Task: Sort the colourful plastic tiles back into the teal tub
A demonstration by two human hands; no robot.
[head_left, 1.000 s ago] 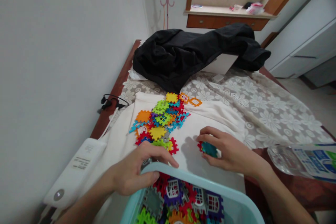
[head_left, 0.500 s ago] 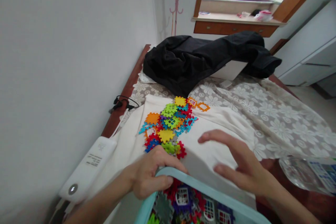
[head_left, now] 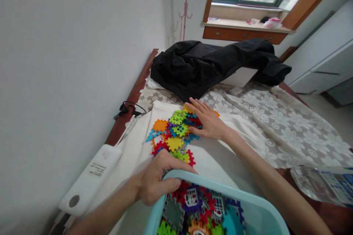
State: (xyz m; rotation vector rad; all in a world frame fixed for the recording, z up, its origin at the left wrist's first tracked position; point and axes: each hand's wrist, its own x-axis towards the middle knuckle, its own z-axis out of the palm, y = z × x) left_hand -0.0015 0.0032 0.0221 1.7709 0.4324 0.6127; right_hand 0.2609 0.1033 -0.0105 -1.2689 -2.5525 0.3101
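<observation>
A light blue plastic bin (head_left: 264,205) stands close to me, with many colourful interlocking plastic pieces (head_left: 193,198) inside. My left hand (head_left: 162,178) grips its far left corner, thumb over the rim and fingers outside. On the white cloth (head_left: 220,154) beyond the bin lies a pile of the same toothed pieces (head_left: 174,142) in yellow, green, orange, red and blue. My right hand (head_left: 208,119) reaches over the right side of that pile, fingers spread and palm down, covering some pieces. Whether its fingertips touch the pieces is hard to make out.
A black garment (head_left: 198,66) lies across the far part of the bed, over a white box (head_left: 241,76). To the left are a white power strip (head_left: 91,180) and a black cable (head_left: 128,109). A clear plastic bottle (head_left: 311,183) lies at right.
My right hand has moved forward and left, from above the cloth near the bin to over the pile. My left hand keeps its hold on the bin, whose contents show more fully.
</observation>
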